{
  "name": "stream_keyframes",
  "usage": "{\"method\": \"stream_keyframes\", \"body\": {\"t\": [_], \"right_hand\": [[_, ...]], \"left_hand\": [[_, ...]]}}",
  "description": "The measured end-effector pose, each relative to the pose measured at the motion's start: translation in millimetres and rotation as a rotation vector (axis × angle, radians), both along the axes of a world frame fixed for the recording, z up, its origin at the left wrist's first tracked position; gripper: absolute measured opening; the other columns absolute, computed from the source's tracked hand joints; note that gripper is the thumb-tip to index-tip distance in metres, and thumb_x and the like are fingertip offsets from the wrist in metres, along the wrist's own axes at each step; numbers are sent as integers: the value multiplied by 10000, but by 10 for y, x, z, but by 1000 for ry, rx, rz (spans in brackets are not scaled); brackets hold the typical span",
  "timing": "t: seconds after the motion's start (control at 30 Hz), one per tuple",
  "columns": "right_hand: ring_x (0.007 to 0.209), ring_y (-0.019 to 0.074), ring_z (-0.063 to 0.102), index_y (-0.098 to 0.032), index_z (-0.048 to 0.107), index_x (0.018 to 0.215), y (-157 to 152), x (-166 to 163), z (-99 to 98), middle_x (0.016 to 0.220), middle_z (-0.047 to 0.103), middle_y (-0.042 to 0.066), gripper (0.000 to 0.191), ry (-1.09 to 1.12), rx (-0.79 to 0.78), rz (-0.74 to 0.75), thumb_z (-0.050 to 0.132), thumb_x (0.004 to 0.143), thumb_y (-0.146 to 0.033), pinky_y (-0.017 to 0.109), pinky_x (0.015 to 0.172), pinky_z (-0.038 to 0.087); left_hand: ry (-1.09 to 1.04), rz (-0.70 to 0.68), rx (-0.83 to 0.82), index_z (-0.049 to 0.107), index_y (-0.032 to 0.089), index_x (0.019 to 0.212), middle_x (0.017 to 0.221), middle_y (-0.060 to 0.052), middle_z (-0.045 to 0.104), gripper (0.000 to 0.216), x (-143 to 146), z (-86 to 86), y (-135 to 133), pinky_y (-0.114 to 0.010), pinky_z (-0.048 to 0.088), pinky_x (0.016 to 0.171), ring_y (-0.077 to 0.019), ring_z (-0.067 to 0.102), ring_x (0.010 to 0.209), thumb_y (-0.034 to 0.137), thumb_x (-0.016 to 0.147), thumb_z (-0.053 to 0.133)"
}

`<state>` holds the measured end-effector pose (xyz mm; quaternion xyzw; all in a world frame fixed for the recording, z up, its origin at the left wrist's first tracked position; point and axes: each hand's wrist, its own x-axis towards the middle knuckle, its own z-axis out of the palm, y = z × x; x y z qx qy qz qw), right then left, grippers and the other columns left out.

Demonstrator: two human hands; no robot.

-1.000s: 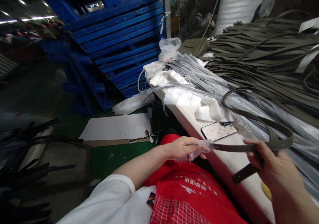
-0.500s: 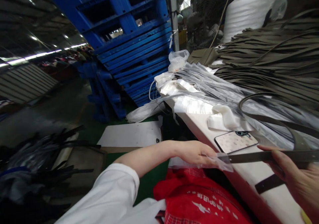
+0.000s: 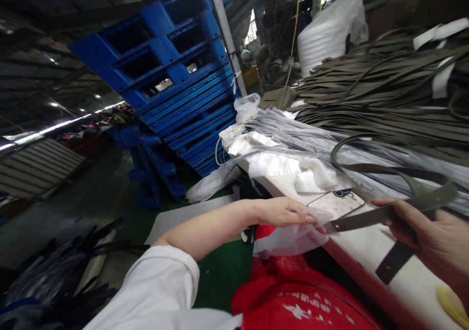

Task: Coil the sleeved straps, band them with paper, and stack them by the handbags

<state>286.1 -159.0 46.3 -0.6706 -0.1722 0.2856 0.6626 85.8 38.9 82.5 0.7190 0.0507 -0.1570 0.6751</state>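
My left hand (image 3: pixel 287 212) is closed on the mouth of a clear plastic sleeve (image 3: pixel 293 242), which hangs down over a red apron (image 3: pixel 293 300). The end of a dark olive strap (image 3: pixel 361 220) meets the sleeve at these fingers; whether it sits inside cannot be made out. My right hand (image 3: pixel 428 237) grips the strap farther along, with a short punched end (image 3: pixel 394 264) hanging below the fingers. The strap's remaining length loops over the table. Behind my hands, a patterned phone (image 3: pixel 339 203) lies on the white table (image 3: pixel 370 256).
Bagged straps (image 3: pixel 293 129) and white plastic sleeves (image 3: pixel 274 165) cover the table's far part. Loose olive straps (image 3: pixel 366 85) are piled behind. Stacked blue pallets (image 3: pixel 198 110) stand beyond the table end, near a grey pole (image 3: pixel 227 32). A yellow ring (image 3: pixel 452 305) lies at lower right.
The view has shifted, showing more at the right. The plastic sleeve now hangs lower and wider below my left hand. The strap between my hands has tilted, its right side higher.
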Motion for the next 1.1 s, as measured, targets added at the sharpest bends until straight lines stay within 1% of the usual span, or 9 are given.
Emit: {"method": "stream_keyframes", "body": {"t": [0.13,0.23,0.4,0.57,0.63,0.8,0.9,1.03,1.1], "right_hand": [[652,147,630,-206,795,840,-24,29,-40,842,715,82,529,148,-44,36,846,492,-601,152,517,532],[734,159,623,-198,784,905,-55,37,-82,936,715,90,526,138,-29,84,827,560,-592,161,548,523],[645,143,551,-177,757,984,-40,-91,-112,776,682,64,539,-35,-115,255,724,693,-629,188,476,425],[463,132,449,-160,672,587,54,-441,-170,501,564,29,625,-199,-223,474,541,755,-748,242,432,365],[435,140,449,-176,628,534,75,-561,-229,442,527,25,665,-205,-242,516,454,795,-762,255,437,365],[447,147,494,-174,662,631,94,-669,-332,478,589,33,591,-82,-224,448,517,786,-725,252,443,372],[400,122,424,-181,624,603,96,-660,-290,475,577,22,560,-8,-211,408,581,732,-724,248,391,310],[427,121,442,-173,608,580,92,-615,-193,493,574,25,550,-8,-229,376,613,722,-705,243,409,323],[450,125,460,-164,614,578,108,-614,-152,502,578,27,549,-51,-239,362,640,703,-698,243,425,343]], "left_hand": [[-14,-2,-50,726,128,1029,1103,-76,704,451,45,37,-74,-295,369,1076,-189,591,1140,526,880,573],[7,42,-80,733,140,1025,1098,-74,711,419,61,42,-110,-307,384,1063,-188,598,1132,504,880,587],[16,100,-70,735,132,1045,1123,-86,712,397,87,13,-177,-310,376,1066,-197,594,1146,469,880,605],[-8,197,-31,732,147,1063,1224,-79,673,387,128,-66,-210,-313,333,1107,-199,553,1221,461,879,600],[-24,234,-2,736,147,1048,1254,-76,657,401,118,-121,-214,-308,323,1112,-202,538,1239,479,871,597],[-2,193,74,718,105,1051,1117,-91,708,477,21,-209,-295,-308,388,1042,-198,614,1079,514,908,520],[-21,148,29,700,117,1084,1158,-87,689,462,-35,-185,-333,-294,388,1035,-189,600,1102,497,934,484],[-106,232,77,721,114,1006,1173,-95,671,430,-79,-134,-250,-277,391,1023,-193,591,1116,480,927,509],[-135,143,98,732,121,973,1159,-85,674,388,-82,-145,-199,-262,379,1029,-185,586,1116,449,925,530]]}}
